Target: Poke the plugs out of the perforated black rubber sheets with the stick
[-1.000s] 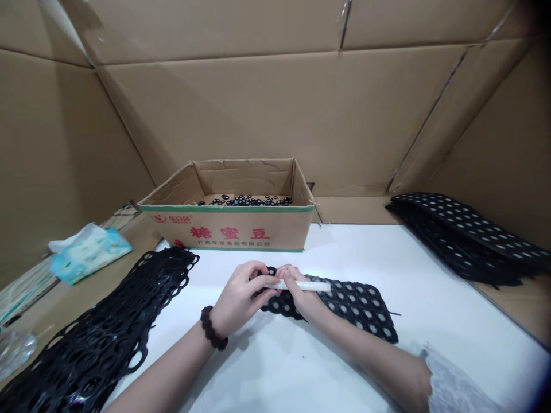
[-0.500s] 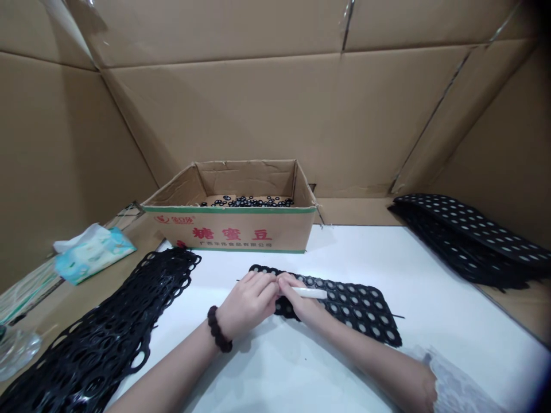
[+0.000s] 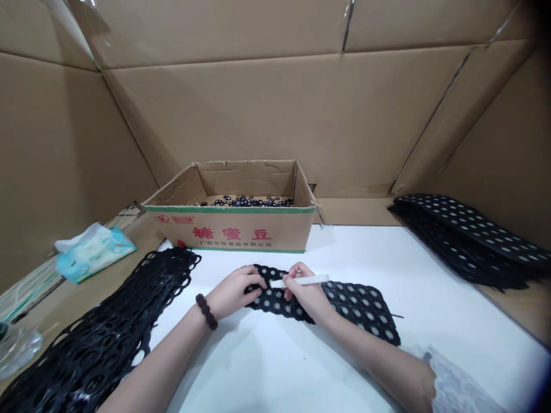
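Note:
A black rubber sheet with rows of pale round spots lies across the white table in front of me. At its left end, my left hand has its fingers and thumb curled on the sheet. My right hand rests over the sheet's middle, closed around a slim white pen-like tool. The tool's tip points left, towards my left fingertips, close to the sheet's surface. Part of the sheet is hidden beneath my right hand and wrist.
Small black rings lie in an open cardboard box behind the sheet. Black ring-holed strips run along the left, near a tissue pack and clear plastic. Spotted black sheets are stacked right. Cardboard walls surround the table.
My hands were together over the sheet and have come apart. The left moved left onto the sheet's end; the right shifted slightly right, and the white tool's left end is now exposed.

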{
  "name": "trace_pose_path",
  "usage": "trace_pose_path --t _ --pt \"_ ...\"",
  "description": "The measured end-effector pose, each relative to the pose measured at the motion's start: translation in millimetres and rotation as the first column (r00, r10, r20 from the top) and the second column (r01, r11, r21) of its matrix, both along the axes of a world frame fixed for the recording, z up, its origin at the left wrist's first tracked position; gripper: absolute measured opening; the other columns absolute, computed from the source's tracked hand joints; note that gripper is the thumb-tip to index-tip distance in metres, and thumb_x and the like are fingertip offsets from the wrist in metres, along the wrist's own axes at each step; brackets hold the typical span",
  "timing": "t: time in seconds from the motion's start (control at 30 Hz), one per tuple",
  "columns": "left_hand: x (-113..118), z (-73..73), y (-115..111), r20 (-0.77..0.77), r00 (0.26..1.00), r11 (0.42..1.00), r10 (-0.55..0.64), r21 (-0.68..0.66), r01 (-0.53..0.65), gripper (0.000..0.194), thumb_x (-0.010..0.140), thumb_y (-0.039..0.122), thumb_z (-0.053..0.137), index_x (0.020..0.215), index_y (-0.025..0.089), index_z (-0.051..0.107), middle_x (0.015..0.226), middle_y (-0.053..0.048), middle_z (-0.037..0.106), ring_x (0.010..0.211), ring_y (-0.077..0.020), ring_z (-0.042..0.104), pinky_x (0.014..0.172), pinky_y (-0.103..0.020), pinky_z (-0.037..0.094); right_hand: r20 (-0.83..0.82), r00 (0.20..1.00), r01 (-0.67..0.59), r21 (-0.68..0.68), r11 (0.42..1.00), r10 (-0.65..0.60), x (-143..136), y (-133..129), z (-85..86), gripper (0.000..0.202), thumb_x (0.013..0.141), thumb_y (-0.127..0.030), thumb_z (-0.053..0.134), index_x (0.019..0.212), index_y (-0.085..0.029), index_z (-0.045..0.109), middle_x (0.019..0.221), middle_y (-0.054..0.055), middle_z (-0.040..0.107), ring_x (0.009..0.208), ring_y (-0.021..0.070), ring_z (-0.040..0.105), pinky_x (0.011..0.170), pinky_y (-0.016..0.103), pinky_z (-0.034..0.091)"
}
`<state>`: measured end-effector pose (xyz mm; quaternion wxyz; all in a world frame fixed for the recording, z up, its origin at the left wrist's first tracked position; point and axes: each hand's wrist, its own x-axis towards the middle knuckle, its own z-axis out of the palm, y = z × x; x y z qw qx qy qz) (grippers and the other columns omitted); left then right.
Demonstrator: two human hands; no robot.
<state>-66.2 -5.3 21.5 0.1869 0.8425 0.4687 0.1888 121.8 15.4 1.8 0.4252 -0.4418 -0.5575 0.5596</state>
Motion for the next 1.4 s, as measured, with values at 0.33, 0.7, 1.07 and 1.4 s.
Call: trace_pose_path --t 0.33,0.7,1.07,1.4 --pt "-4.1 7.9 -0.4 0.037 0.999 0.994 -0.015 -0.111 0.019 0.019 0.068 0.014 0.05 0.086 0.021 0.049 0.085 0.0 0.049 0.079 -0.014 0.048 0.072 -0.025 0.039 0.123 0.99 -0.067 0.031 0.997 0.063 0.1 -2.9 5.5 0.021 0.067 -0.035 0.056 0.066 -0.015 0.055 0.047 -0.004 0.047 0.042 0.0074 0.042 0.043 0.019 0.034" --pt "-6.8 8.1 -4.0 0.044 0.999 0.988 -0.031 -0.151 0.037 0.034 0.059 0.012 0.057 0.09 0.02 0.045 0.09 -0.001 0.047 0.081 -0.0152 0.046 0.072 -0.027 0.041 -0.018 0.998 -0.058 0.009 0.998 0.058 -19.4 -8.0 -13.5 0.018 0.07 -0.032 0.05 0.074 -0.02 0.037 0.049 -0.008 0.041 0.037 0.0075 0.043 0.034 0.017 0.037" --pt "-3.5 4.8 -6.7 -0.067 0.998 0.998 0.001 0.069 0.003 0.014 0.07 0.014 0.047 0.083 0.019 0.051 0.08 -0.001 0.055 0.075 -0.0135 0.052 0.068 -0.024 0.041 0.081 0.997 0.021 0.002 1.0 -0.021 -28.3 -3.5 -19.2 0.015 0.066 -0.028 0.049 0.072 -0.019 0.038 0.052 -0.006 0.04 0.041 0.008 0.041 0.034 0.02 0.041" --pt "-6.5 -8.2 -14.2 -0.486 0.871 0.881 -0.071 0.379 0.283 0.017 0.081 0.012 0.034 0.074 0.016 0.049 0.069 -0.004 0.054 0.068 -0.0157 0.052 0.063 -0.027 0.044 0.215 0.959 0.151 0.168 0.974 -0.186 -33.2 -0.3 -19.6 0.017 0.062 -0.022 0.049 0.074 -0.019 0.038 0.054 -0.005 0.044 0.046 0.0105 0.045 0.043 0.021 0.038"
